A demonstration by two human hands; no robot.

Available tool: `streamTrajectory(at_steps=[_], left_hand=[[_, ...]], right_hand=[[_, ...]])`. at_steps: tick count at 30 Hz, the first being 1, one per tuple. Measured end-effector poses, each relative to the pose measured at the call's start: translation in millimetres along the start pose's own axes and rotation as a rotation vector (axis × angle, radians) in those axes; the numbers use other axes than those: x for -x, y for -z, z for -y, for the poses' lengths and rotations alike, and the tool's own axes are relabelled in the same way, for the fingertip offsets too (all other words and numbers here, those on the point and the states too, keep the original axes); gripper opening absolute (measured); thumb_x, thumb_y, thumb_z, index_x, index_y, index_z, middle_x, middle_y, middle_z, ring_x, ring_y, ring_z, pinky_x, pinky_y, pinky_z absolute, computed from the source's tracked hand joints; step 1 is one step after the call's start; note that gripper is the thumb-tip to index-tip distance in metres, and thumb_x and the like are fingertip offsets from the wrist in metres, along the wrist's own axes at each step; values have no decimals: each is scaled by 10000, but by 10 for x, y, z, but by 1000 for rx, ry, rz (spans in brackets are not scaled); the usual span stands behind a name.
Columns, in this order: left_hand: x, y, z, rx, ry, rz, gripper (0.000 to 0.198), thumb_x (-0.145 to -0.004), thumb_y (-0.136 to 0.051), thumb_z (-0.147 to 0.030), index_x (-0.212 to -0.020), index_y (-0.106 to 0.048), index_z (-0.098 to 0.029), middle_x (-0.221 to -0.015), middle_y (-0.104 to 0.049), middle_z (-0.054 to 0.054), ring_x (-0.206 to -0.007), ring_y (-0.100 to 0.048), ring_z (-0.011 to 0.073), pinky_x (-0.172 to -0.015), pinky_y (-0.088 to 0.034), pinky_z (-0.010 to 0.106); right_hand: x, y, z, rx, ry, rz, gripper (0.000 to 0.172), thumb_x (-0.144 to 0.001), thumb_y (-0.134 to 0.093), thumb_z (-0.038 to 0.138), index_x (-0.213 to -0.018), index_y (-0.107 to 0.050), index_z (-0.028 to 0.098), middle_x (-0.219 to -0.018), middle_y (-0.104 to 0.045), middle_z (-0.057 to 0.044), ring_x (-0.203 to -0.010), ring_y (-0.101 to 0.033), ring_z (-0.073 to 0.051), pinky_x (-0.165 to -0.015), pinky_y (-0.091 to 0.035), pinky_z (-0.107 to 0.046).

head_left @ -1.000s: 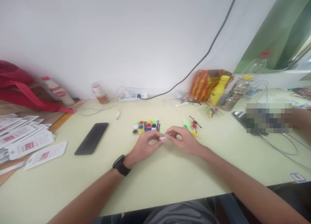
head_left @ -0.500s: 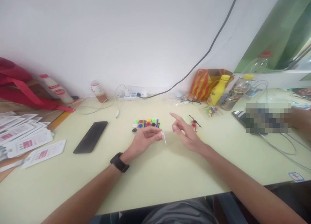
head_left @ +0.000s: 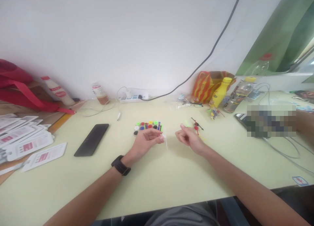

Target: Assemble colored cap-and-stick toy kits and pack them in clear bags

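Note:
My left hand (head_left: pixel 148 137), with a black watch at the wrist, is closed in a pinch on a thin white plastic piece (head_left: pixel 166 142). The piece's slim end hangs down past my fingertips. To its right, my right hand (head_left: pixel 190 138) is held as a fist, thumb on top, with nothing seen in it. Small coloured discs (head_left: pixel 143 124) and short coloured sticks (head_left: pixel 159 125) lie on the table just beyond my left hand, which partly hides them. A black and red piece with thin arms (head_left: pixel 196 128) lies behind my right hand, near some yellow-green bits.
A black phone (head_left: pixel 92 139) and white cards (head_left: pixel 44 156) lie to the left. Bottles, a power strip (head_left: pixel 133 98) and a striped bag (head_left: pixel 202 85) line the wall. At right, another person's arm (head_left: pixel 304 123) reaches over a phone (head_left: pixel 241 120) with cables.
My right hand has folded its outstretched index finger into a fist. My left hand keeps its pinch on the white piece, nearly in place.

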State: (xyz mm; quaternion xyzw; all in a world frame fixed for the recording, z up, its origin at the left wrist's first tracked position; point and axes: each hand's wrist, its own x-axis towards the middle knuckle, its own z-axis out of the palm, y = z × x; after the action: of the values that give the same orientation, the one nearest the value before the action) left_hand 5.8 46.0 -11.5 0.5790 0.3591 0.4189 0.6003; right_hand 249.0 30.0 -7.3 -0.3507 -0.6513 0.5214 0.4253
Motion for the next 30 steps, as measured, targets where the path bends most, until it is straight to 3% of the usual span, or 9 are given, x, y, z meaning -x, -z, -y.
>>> streamTrajectory(at_steps=[4,10,13,16,19,23,25,28,30], left_hand=[[-4,5,10,2,-10,11,296,-801,-879,-324,-995,-746,-143,-894,-795,71,-828,-767,202,-830,-628,339],[2,-2,1,-35,-7,17,306,-831,-848,-372,-1020,-752,-152,-904,-787,73,-807,-759,204,-795,-624,337],[3,-3,-7,-29,12,22,327,-850,-826,-401,-1054,-758,-155,-952,-785,90,-808,-754,207,-798,-619,346],[-2,13,-14,60,44,10,335,-845,-833,-398,-1070,-763,-159,-1024,-780,102,-837,-750,200,-829,-605,338],[-18,51,-33,198,87,-4,305,-834,-846,-350,-1070,-763,-176,-1074,-774,93,-904,-749,197,-869,-589,321],[-37,102,-71,328,102,-29,224,-801,-864,-264,-965,-733,-187,-1087,-764,65,-1038,-740,219,-960,-572,332],[-38,107,-79,320,87,-32,212,-784,-872,-252,-866,-692,-176,-1046,-760,65,-1066,-736,238,-974,-572,351],[-32,82,-63,244,53,-17,261,-765,-886,-249,-832,-647,-170,-998,-749,62,-1047,-743,251,-926,-586,356],[-25,56,-45,188,19,-13,315,-745,-902,-243,-932,-657,-180,-988,-730,46,-1003,-751,245,-882,-596,350]], right_hand=[[-14,7,32,50,-34,-21,692,-1038,-391,632,-543,-559,179,-554,-419,7,-548,-362,-125,-558,-264,-302],[-11,-49,50,223,-38,18,586,-1015,-496,592,-618,-594,173,-594,-446,17,-570,-396,-120,-585,-301,-288],[-26,5,50,271,-27,-27,566,-1023,-490,569,-634,-613,176,-593,-447,17,-567,-400,-122,-575,-310,-286],[-70,145,53,286,65,-171,582,-1038,-453,548,-627,-635,178,-668,-529,-15,-624,-471,-135,-619,-371,-288],[-110,339,51,291,134,-433,576,-1034,-442,503,-567,-572,191,-722,-584,-41,-677,-541,-149,-645,-419,-286],[-97,598,33,310,47,-736,246,-930,-511,317,-716,-578,217,-473,-482,41,-440,-437,-136,-494,-355,-275],[-81,704,15,339,30,-845,175,-883,-498,257,-740,-591,215,-407,-430,60,-384,-379,-134,-463,-317,-278],[-90,818,-41,416,36,-911,230,-886,-465,256,-699,-592,212,-449,-481,25,-447,-459,-157,-529,-395,-304],[-113,859,-110,540,37,-871,296,-916,-447,295,-692,-618,203,-652,-622,-49,-651,-599,-196,-686,-482,-340]])
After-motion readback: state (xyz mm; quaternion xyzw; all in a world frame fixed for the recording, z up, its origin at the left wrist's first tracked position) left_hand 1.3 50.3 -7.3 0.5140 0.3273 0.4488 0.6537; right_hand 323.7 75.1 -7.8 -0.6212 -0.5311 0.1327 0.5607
